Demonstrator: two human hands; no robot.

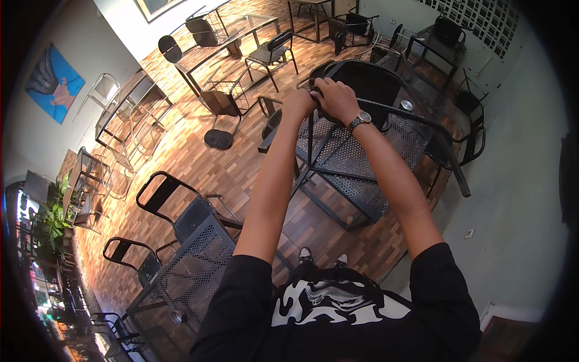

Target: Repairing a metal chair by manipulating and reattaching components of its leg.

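Observation:
Both arms reach forward to a black metal chair (pixel 375 77) that lies tipped on a dark perforated metal table (pixel 386 151). My left hand (pixel 298 104) is closed at the chair's near left corner, beside a leg that points down toward me. Close against it, my right hand (pixel 338 99) curls over the same part of the frame, a watch (pixel 362 118) on its wrist. The fingers' undersides are hidden. One long chair leg stretches right, past the table's edge. On the tabletop behind, a small round metal ashtray (pixel 406 105) sits near the chair.
At lower left, another perforated table (pixel 181 283) has two black chairs (pixel 158 196) beside it. A stool with a round dark seat (pixel 218 139) lies toppled on the wood-patterned floor. More tables and chairs stand farther back. A pale wall (pixel 512 175) closes off the right.

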